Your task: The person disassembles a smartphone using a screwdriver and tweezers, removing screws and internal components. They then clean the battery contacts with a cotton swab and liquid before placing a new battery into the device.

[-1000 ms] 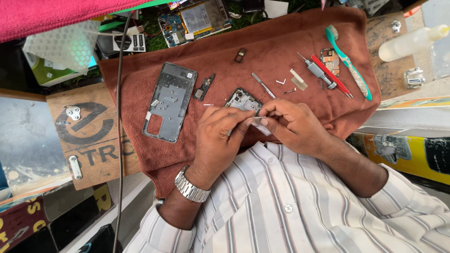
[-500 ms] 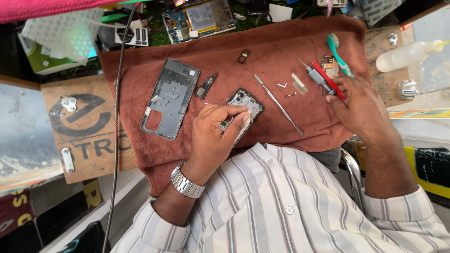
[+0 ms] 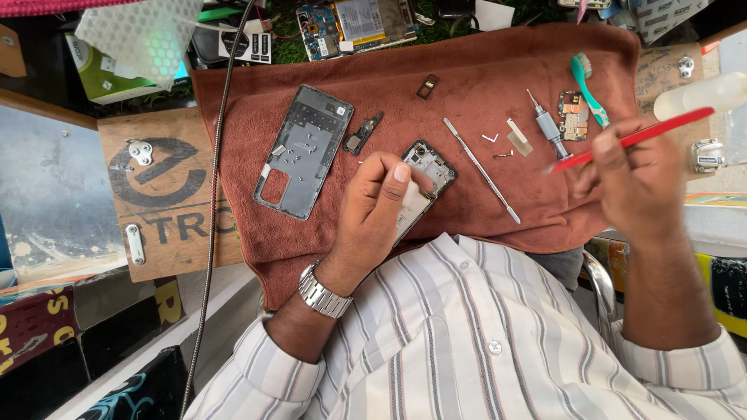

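The opened phone (image 3: pixel 420 187) is pinned under the left hand (image 3: pixel 373 214); a red tool (image 3: pixel 634 138) is clamped in the right hand (image 3: pixel 634 183); the back cover (image 3: pixel 302 152) is already off, reassembly left

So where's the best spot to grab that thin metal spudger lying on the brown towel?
Probably pinch the thin metal spudger at mid-shaft, coming from above. It lies flat and diagonal on the brown towel, both ends are flattened tips, and the middle has free space either side.
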